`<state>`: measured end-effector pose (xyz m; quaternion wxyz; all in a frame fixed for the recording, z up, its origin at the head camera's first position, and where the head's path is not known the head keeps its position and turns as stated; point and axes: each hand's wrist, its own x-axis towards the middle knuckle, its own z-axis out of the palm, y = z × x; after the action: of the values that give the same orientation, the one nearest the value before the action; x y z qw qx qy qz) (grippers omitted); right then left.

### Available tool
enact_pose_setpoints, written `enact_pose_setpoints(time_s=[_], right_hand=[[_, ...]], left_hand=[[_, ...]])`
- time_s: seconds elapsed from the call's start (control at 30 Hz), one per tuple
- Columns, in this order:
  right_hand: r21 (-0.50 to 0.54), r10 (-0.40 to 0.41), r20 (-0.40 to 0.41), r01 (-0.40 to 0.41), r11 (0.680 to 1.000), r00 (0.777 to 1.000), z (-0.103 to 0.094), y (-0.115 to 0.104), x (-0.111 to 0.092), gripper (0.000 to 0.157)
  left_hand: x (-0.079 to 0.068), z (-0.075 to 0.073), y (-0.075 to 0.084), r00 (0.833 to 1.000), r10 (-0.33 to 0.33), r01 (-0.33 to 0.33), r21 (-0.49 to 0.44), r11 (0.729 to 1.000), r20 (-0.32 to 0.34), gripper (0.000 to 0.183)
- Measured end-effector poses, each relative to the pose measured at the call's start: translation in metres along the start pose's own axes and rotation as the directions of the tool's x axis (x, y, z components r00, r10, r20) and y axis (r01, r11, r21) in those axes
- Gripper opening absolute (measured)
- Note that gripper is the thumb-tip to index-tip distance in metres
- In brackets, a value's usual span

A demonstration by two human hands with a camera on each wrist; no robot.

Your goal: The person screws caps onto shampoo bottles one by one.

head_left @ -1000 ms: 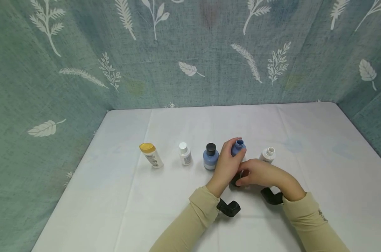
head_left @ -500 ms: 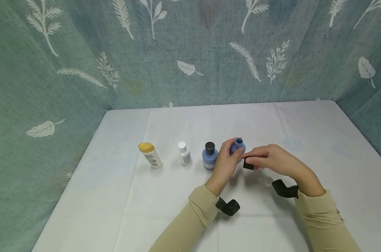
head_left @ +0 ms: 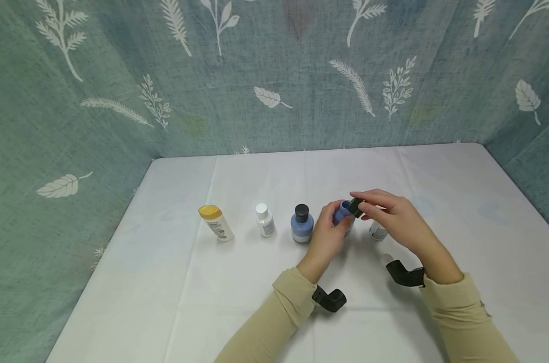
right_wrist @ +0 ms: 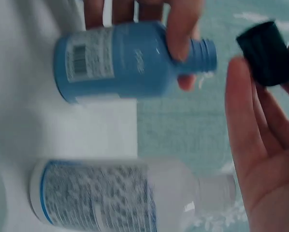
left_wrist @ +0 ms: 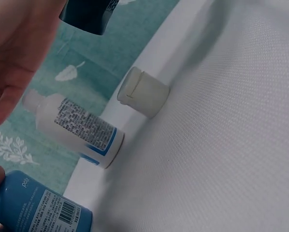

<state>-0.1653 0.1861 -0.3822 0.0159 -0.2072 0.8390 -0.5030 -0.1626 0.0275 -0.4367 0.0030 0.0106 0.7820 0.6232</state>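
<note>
My left hand (head_left: 327, 233) grips an uncapped blue bottle (right_wrist: 120, 63) around its shoulder and neck; the threaded mouth shows in the right wrist view. My right hand (head_left: 394, 217) pinches a black cap (right_wrist: 266, 53) between thumb and fingers, tilted and close beside that mouth, apart from it in the right wrist view. An uncapped white bottle (left_wrist: 77, 125) stands to the right of the blue one, partly hidden under my right hand in the head view. Near it on the table sits a loose whitish cap (left_wrist: 143, 92).
Left of my hands stand a capped blue bottle (head_left: 302, 227), a small white bottle (head_left: 265, 222) and a cream bottle with a yellow cap (head_left: 217, 224). The white-covered table (head_left: 133, 302) meets a green leaf-patterned cloth (head_left: 238, 111) behind and at the sides.
My right hand has picked the black cap up from the table and raised it to the blue bottle's mouth. My left hand keeps hold of the bottle in nearly the same place.
</note>
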Motion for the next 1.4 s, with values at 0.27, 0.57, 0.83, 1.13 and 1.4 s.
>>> enact_pose_setpoints(time_s=[0.27, 0.57, 0.83, 1.13, 1.4], right_hand=[[-0.186, -0.169, -0.197, 0.132, 0.974, 0.966, 0.021, -0.001, 0.004, 0.033], [-0.317, -0.34, -0.268, 0.251, 0.915, 0.901, 0.038, 0.001, 0.006, 0.033], [-0.372, -0.4, -0.302, 0.279, 0.885, 0.865, 0.04, 0.001, 0.006, 0.033], [-0.397, -0.454, -0.277, 0.33, 0.857, 0.847, 0.041, 0.002, 0.006, 0.034], [-0.392, -0.447, -0.222, 0.34, 0.855, 0.867, 0.044, 0.008, 0.007, 0.039]], left_hand=[[0.0, 0.001, -0.003, 0.999, 0.047, -0.047, 0.004, 0.999, -0.013, 0.028], [-0.005, -0.002, 0.007, 0.986, 0.165, -0.164, -0.033, 0.986, 0.024, 0.031], [-0.001, 0.0, -0.003, 0.977, 0.213, -0.214, 0.05, 0.976, 0.015, 0.032], [-0.004, 0.0, -0.003, 0.985, 0.171, -0.169, 0.096, 0.981, -0.013, 0.032], [-0.004, 0.002, -0.005, 0.984, 0.174, -0.167, 0.132, 0.977, -0.038, 0.028]])
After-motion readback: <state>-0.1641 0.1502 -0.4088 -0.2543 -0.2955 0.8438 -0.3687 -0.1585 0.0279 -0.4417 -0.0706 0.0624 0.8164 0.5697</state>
